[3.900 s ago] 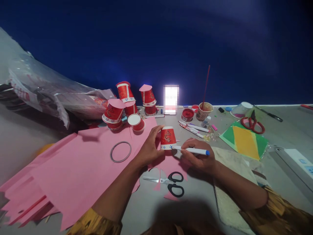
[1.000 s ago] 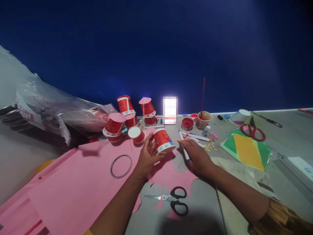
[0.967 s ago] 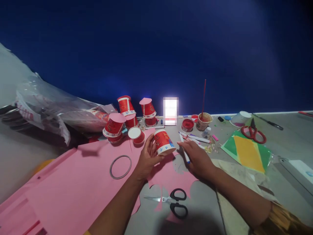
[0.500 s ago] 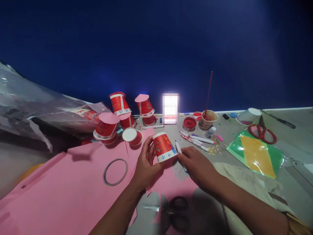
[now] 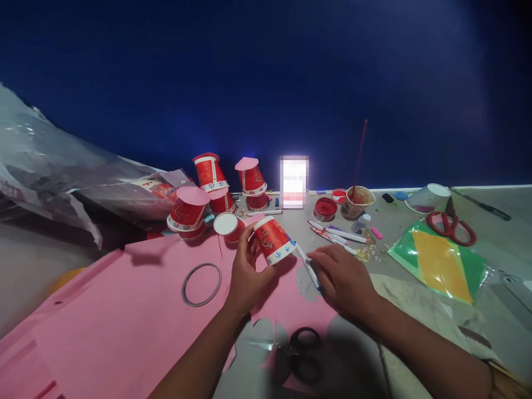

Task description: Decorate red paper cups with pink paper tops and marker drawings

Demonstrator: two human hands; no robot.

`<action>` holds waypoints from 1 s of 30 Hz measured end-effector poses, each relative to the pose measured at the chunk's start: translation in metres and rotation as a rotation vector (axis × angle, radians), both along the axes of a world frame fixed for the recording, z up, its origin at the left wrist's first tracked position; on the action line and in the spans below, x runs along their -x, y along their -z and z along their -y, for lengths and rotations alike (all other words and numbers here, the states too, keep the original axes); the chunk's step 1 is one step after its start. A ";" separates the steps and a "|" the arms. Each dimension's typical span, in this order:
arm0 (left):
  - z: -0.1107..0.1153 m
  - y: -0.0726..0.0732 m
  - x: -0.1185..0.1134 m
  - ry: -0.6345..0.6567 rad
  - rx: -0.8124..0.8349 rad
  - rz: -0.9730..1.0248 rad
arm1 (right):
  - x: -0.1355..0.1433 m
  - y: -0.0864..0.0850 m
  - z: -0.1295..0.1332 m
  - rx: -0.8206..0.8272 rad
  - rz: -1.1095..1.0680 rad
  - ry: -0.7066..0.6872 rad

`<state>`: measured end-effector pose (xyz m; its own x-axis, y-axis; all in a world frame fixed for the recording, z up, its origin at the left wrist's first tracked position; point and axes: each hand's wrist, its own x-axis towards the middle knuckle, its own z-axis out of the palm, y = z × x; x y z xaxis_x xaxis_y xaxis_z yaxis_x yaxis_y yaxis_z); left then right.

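Red cup [image 5: 271, 239] clasped by left hand [image 5: 250, 272]; right of it, the marker [image 5: 307, 265] is slanted toward the nearer right hand [image 5: 344, 277]. Its half-curled fingers' grip can't be told.

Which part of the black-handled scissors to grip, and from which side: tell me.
Grip the scissors by the black handle loops, probably best from the right: they lie flat with loops to the right and blades pointing left.
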<state>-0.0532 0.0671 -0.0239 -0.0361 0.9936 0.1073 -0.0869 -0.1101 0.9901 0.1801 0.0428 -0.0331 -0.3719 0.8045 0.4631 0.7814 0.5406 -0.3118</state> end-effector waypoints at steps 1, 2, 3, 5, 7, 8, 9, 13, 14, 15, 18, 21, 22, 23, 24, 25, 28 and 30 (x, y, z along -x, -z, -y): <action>0.000 -0.001 0.000 -0.009 0.009 -0.009 | 0.000 -0.001 0.000 -0.016 -0.017 0.006; 0.000 -0.002 0.000 -0.016 0.018 -0.019 | 0.001 -0.002 0.000 -0.022 -0.025 0.012; 0.000 -0.002 0.000 -0.024 0.025 -0.029 | 0.002 -0.003 0.000 -0.024 -0.030 0.016; 0.001 -0.002 0.001 -0.043 0.026 -0.055 | 0.003 -0.004 0.000 -0.011 -0.038 0.020; 0.002 0.001 0.002 -0.054 0.011 -0.085 | 0.005 -0.005 0.000 0.011 -0.047 0.022; 0.002 0.002 0.003 -0.053 -0.005 -0.102 | 0.005 -0.006 0.001 0.023 -0.053 0.023; 0.003 0.004 0.003 -0.052 -0.024 -0.120 | 0.006 -0.006 0.001 0.032 -0.061 0.024; 0.005 0.007 0.006 -0.076 -0.077 -0.205 | 0.007 -0.007 0.003 0.034 -0.090 0.027; 0.005 0.007 0.006 -0.083 -0.079 -0.218 | 0.007 -0.008 0.003 0.025 -0.103 0.031; 0.005 0.007 0.006 -0.086 -0.077 -0.225 | 0.006 -0.008 0.003 0.016 -0.122 0.034; 0.006 0.006 0.005 -0.080 -0.057 -0.201 | 0.006 -0.010 0.003 -0.004 -0.191 0.023; 0.007 0.004 0.000 -0.051 -0.029 -0.122 | 0.005 -0.010 0.004 0.008 -0.221 -0.001; 0.008 0.003 -0.001 -0.049 -0.021 -0.108 | 0.006 -0.009 0.004 0.018 -0.224 -0.011; 0.008 0.002 -0.002 -0.051 -0.016 -0.109 | 0.006 -0.009 0.004 0.029 -0.225 -0.020; 0.008 0.002 -0.003 -0.058 -0.019 -0.125 | 0.006 -0.008 0.005 0.040 -0.226 -0.026; 0.008 0.001 -0.003 -0.067 -0.034 -0.147 | 0.006 -0.006 0.005 0.050 -0.225 -0.030; 0.007 0.001 -0.001 -0.084 -0.118 -0.204 | 0.006 -0.004 0.005 0.078 -0.215 -0.032; 0.006 0.002 0.001 -0.100 -0.157 -0.230 | 0.007 -0.004 0.005 0.086 -0.208 -0.039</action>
